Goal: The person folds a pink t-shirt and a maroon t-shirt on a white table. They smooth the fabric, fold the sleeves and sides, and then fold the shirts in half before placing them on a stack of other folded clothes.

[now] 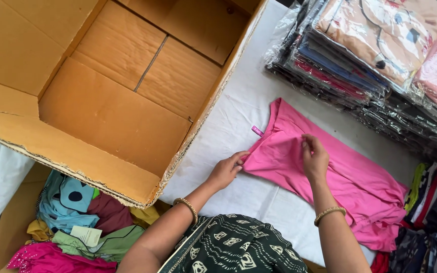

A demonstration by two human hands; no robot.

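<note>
A pink garment (pixel 350 182) lies spread on the white-covered table (pixel 238 106), with a small tag at its upper left edge. My left hand (pixel 226 171) pinches the garment's lower left edge. Pressed on the cloth near its middle, my right hand (pixel 314 157) pinches a fold of the fabric. Both wrists carry gold bangles.
A large open cardboard box (pixel 122 101) stands at the left, on the table's edge. Stacks of clothes packed in clear plastic (pixel 375 50) lie at the back right. Loose coloured garments (pixel 77 222) sit in a lower box at the bottom left, and more folded clothes (pixel 431 202) at the right.
</note>
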